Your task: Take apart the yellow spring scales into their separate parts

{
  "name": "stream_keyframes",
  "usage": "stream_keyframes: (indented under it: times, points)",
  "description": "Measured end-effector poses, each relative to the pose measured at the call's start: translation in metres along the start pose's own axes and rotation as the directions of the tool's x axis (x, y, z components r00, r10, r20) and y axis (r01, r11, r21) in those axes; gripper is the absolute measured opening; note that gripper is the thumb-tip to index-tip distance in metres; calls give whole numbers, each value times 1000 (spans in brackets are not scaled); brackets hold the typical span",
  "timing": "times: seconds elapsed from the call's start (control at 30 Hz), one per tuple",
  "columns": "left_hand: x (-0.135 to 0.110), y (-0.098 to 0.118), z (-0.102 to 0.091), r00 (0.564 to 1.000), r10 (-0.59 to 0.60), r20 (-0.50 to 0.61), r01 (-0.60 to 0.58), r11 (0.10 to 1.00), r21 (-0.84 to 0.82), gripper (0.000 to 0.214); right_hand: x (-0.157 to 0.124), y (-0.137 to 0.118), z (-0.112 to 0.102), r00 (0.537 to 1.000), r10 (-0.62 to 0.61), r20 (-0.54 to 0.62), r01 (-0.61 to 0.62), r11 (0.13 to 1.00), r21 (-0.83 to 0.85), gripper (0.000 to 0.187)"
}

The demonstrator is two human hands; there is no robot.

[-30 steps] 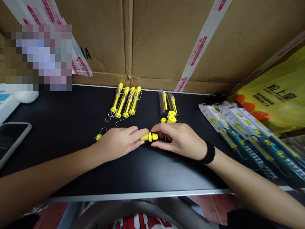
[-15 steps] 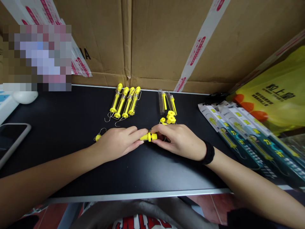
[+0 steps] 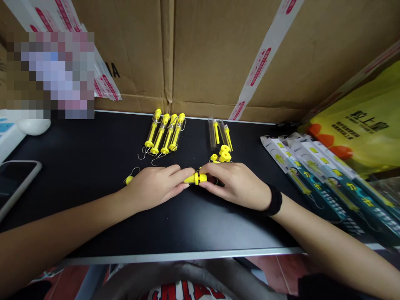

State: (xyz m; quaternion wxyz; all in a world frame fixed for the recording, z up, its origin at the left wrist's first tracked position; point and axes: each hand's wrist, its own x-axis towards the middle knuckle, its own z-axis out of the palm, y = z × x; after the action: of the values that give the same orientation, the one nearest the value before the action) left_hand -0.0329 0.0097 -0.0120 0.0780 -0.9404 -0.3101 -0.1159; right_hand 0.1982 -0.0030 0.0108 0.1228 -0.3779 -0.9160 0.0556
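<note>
A yellow spring scale (image 3: pixel 191 179) lies crosswise in front of me, low over the black table. My left hand (image 3: pixel 156 186) is closed round its body and covers most of it; a yellow end with a wire hook (image 3: pixel 129 179) pokes out on the left. My right hand (image 3: pixel 236 183) pinches the yellow cap (image 3: pixel 203 178) at the other end, where a narrow gap shows beside the collar. Behind the hands stand out several finished-looking spring scales (image 3: pixel 165 132) in a row. To their right are clear tubes (image 3: pixel 212 134), yellow inner rods (image 3: pixel 228 138) and loose yellow caps (image 3: pixel 225 156).
Printed spring scale boxes (image 3: pixel 315 179) lie stacked on the right, beside a yellow plastic bag (image 3: pixel 362 121). A phone (image 3: pixel 17 179) and a white rounded object (image 3: pixel 34 126) are on the left. Large cardboard boxes (image 3: pixel 206 54) wall off the back of the table (image 3: pixel 175 233).
Both hands keep the same hold on the spring scale. The whole view has shifted very slightly; nothing else visibly differs.
</note>
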Motion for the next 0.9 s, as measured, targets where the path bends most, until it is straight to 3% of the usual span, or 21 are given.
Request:
stream_keyframes:
  times: [0.13, 0.3, 0.67, 0.9]
  points:
    - [0, 0, 0, 1000, -5, 5, 5, 1000, -2, 29, 0, 0, 0, 1000, 8, -7, -8, 1000, 17, 19]
    - [0, 1, -1, 1000, 9, 3, -9, 1000, -15, 29, 0, -1, -3, 1000, 16, 26, -17, 999, 36, 32]
    - [0, 1, -1, 1000, -1, 9, 2, 1000, -15, 30, -1, -1, 0, 1000, 3, -13, -2, 1000, 28, 20]
    - [-1, 1, -2, 1000, 5, 12, -5, 1000, -5, 30, 0, -2, -3, 997, 42, 65, -46, 998, 48, 34]
